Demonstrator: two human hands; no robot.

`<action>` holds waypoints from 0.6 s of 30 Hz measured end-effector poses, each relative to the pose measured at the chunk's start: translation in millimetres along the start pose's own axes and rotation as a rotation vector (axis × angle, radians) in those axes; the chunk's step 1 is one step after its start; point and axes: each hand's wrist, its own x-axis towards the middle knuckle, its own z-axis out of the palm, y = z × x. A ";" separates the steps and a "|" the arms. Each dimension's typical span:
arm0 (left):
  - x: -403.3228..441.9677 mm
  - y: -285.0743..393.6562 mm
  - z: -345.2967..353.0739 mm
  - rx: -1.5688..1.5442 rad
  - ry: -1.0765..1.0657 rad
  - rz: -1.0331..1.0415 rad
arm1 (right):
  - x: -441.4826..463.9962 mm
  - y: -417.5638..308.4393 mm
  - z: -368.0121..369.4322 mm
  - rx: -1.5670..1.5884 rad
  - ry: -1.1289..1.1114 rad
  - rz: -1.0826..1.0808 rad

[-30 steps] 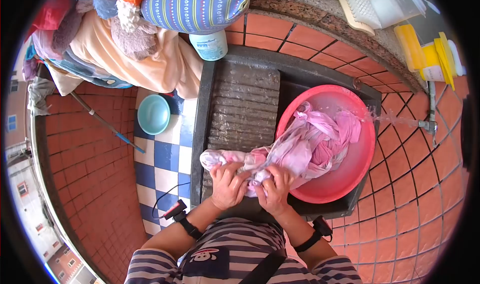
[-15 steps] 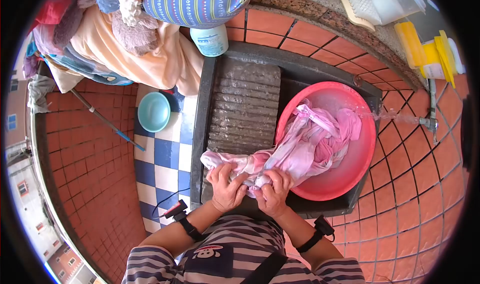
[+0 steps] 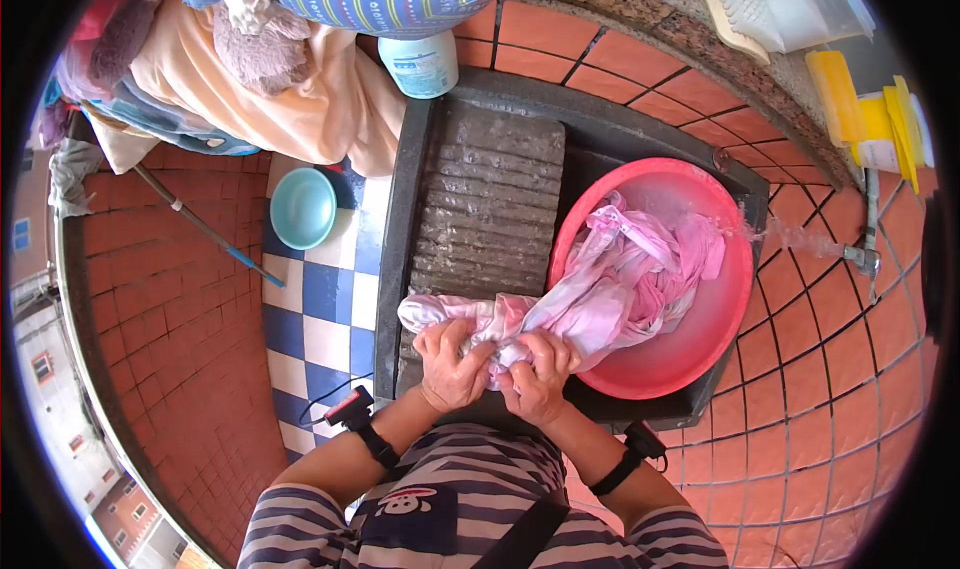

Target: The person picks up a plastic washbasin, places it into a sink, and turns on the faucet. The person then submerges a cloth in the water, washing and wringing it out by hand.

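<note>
A wet pink-and-white cloth garment [image 3: 630, 269] stretches from inside the red basin [image 3: 733, 339] out over the lower end of the ribbed washboard [image 3: 490, 199]. My left hand [image 3: 455, 364] is closed on the bunched part that lies over the board. Close beside it, my right hand [image 3: 538, 369] grips the same garment near the basin's rim. The fingers of both hands are curled into the fabric, and the knuckles almost meet. Most of the garment lies heaped in the basin. Water runs from the tap [image 3: 862, 259] into the basin's right side.
The dark stone sink [image 3: 392, 269] surrounds board and basin. A teal bowl [image 3: 303, 209] sits on the checkered floor at left. A detergent bottle [image 3: 420, 67] stands behind the sink, near piled fabrics [image 3: 300, 89]. A brush [image 3: 735, 14] and yellow containers [image 3: 865, 109] are on the ledge.
Both hands keep their hold and have shifted slightly, with the bunched fabric between them. The whole view has moved a little. Water still flows.
</note>
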 end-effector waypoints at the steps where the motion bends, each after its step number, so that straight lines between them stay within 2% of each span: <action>1: 20.8 -17.4 17.8 -0.002 0.026 0.034 | 23.1 14.6 15.6 0.021 -0.006 0.006; 2: 58.5 -29.7 33.7 0.033 0.017 -0.051 | 68.0 39.8 38.5 0.039 -0.002 0.009; 3: 107.5 -28.0 45.8 0.150 -0.050 -0.267 | 114.0 67.2 53.7 0.016 0.044 0.078; 4: 150.8 -38.7 55.1 0.203 0.050 -0.320 | 149.3 82.3 62.1 -0.013 0.031 0.172; 5: 182.8 -56.9 64.7 0.246 0.233 -0.268 | 171.5 85.3 70.1 -0.170 0.123 0.210; 6: 202.0 -62.0 67.6 0.253 0.304 -0.309 | 191.9 86.7 74.6 -0.337 0.242 0.236; 8: 178.9 -55.8 64.1 0.246 0.229 -0.299 | 172.6 77.9 74.4 -0.325 0.143 0.300; 9: 148.3 -42.3 54.4 0.247 0.152 -0.285 | 150.0 66.7 54.0 -0.129 -0.092 0.326; 10: 120.7 -28.7 39.7 0.252 0.098 -0.269 | 121.9 52.6 37.8 -0.026 -0.058 0.224; 12: 50.6 -1.5 7.3 0.031 0.000 -0.154 | 52.8 23.8 5.3 0.123 -0.008 0.121; 14: -6.6 6.3 -3.5 -0.035 -0.033 -0.051 | -7.2 3.8 5.7 0.054 0.093 0.067; 16: 31.7 -27.7 28.0 0.019 0.039 0.031 | 40.6 30.9 34.4 0.092 0.044 -0.042; 18: 128.4 -30.2 47.3 0.151 -0.018 -0.309 | 139.1 75.1 59.1 0.063 0.036 0.088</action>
